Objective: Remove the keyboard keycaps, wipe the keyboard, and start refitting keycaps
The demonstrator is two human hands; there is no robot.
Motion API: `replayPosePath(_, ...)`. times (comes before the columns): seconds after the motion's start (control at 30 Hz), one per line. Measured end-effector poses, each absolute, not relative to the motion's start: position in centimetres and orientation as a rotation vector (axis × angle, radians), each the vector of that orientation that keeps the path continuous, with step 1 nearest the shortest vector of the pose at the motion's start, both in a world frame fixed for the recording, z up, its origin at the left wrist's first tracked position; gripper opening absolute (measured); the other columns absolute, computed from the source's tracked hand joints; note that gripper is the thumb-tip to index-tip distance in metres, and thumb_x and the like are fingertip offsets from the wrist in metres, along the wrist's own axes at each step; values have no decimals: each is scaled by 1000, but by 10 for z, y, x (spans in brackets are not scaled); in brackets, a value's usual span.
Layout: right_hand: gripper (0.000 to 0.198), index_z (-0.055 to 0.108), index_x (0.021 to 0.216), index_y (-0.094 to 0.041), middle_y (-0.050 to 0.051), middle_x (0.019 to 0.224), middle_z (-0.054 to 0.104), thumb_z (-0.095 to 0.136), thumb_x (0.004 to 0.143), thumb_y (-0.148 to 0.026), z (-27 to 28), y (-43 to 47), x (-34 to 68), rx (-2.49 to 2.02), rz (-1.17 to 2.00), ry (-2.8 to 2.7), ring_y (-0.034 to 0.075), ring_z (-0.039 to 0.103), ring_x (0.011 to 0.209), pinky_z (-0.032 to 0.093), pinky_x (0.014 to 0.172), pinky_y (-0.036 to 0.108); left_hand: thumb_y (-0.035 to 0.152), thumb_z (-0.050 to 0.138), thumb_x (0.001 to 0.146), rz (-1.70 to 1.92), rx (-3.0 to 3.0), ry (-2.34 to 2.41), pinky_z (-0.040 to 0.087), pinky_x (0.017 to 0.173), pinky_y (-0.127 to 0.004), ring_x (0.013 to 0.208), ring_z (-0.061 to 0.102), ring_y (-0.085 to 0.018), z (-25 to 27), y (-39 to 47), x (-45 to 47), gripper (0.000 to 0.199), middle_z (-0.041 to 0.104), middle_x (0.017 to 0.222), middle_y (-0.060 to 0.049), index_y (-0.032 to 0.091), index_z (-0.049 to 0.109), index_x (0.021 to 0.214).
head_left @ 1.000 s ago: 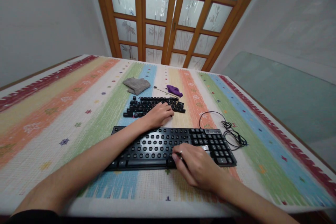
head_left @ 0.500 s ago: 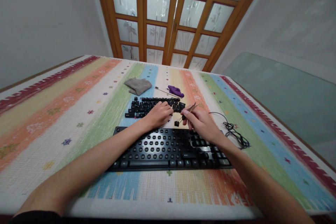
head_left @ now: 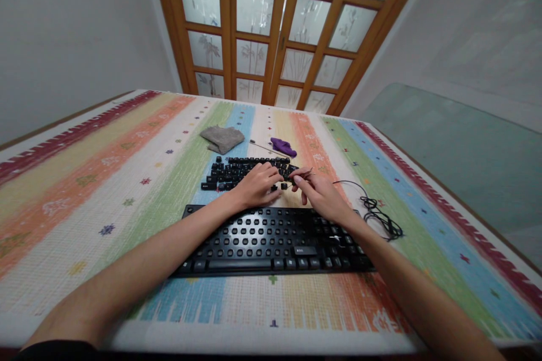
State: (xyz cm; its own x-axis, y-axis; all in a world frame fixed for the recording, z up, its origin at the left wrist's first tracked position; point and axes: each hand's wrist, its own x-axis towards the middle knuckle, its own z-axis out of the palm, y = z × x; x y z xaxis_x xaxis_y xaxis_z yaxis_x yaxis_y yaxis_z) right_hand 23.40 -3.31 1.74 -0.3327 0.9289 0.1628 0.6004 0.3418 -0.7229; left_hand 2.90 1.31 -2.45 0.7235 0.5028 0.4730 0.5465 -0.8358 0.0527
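Observation:
In my right hand [head_left: 319, 190], closed, is a thin wire keycap puller [head_left: 293, 180], its shape partly hidden by my fingers. Close to its tip is a single black keycap [head_left: 284, 185]; whether the wire still grips it I cannot tell. My left hand [head_left: 258, 185] lies palm down over the right part of the loose keycaps [head_left: 228, 172], thumb and forefinger apart beside that keycap. In front of both hands lies a black keyboard [head_left: 249, 240], most of its upper area stripped to bare key posts, with some keys left along the bottom row and right side.
Behind the keycaps lie a grey cloth [head_left: 222, 139], a thin stick-like brush [head_left: 266, 148] and a crumpled purple cloth [head_left: 283, 146]. A coiled black cable [head_left: 376, 217] rests right of my right hand. A striped tablecloth [head_left: 148, 225] covers the table.
My right hand has moved slightly away from me, bringing the puller and the keycap closer to the loose keycaps. My left thumb and forefinger have spread apart toward it.

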Motion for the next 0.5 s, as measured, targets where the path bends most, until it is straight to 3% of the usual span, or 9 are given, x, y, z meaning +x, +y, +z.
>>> replayPosePath(0.5,26,59,101,-17,7,84,66,38,100,-32,15,-38,233,-1320,443,-2230,20,62,76,43,71,31,27,56,93,-751,-2908,-819,42,83,-35,91,51,-23,-22,14,29,14,63,93,-8,15,64,95)
